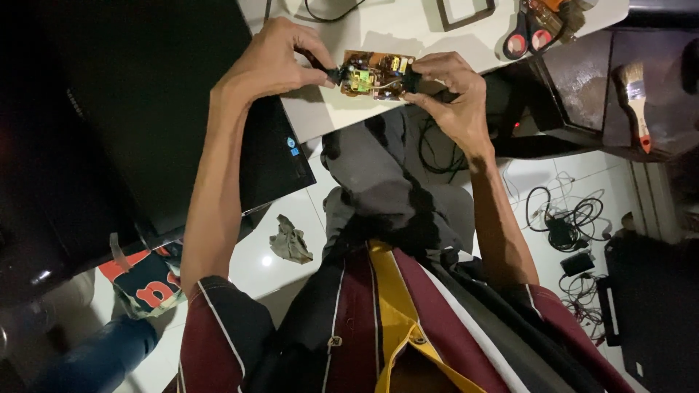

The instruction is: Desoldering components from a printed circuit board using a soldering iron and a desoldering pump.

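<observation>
Both hands hold a small brown circuit board [376, 73] just above the near edge of the white table [397, 29]: the left hand [271, 60] is closed on a black part at the board's left end, pinched between thumb and fingers, and the right hand [453, 91] is clamped on the board's right end. A pair of scissors [526, 33] with red-lined handles lies farther back on the table, a paintbrush [636, 98] rests on a dark surface to the right, and tangled black cables [571, 222] and a crumpled rag [290, 240] lie on the white floor below.
</observation>
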